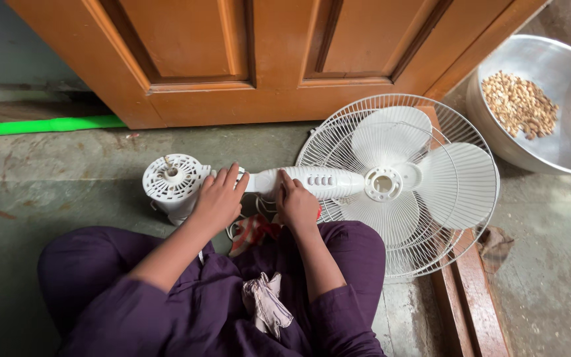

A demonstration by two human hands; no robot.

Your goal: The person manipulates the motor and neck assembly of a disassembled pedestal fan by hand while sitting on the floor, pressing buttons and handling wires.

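Fan (312, 182): a white fan lay flat on the floor (67, 185) before the knees, blades (391, 135) bare over the rear grille (460, 248); front grille off.
Motor housing (173, 178): stood apart, just left of the neck.
Left hand (218, 201): closed loosely around the neck's end.
Right hand (297, 203): fingers pressed on the switch body.
Beyond: wooden door (266, 59), steel bowl (563, 132) of nuts.

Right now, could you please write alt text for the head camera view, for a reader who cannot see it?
A seated person in purple clothes rests the left hand and right hand on a white fan body lying on the floor before an orange wooden door. The fan blades lie over a wire guard; a metal bowl of nuts sits right.
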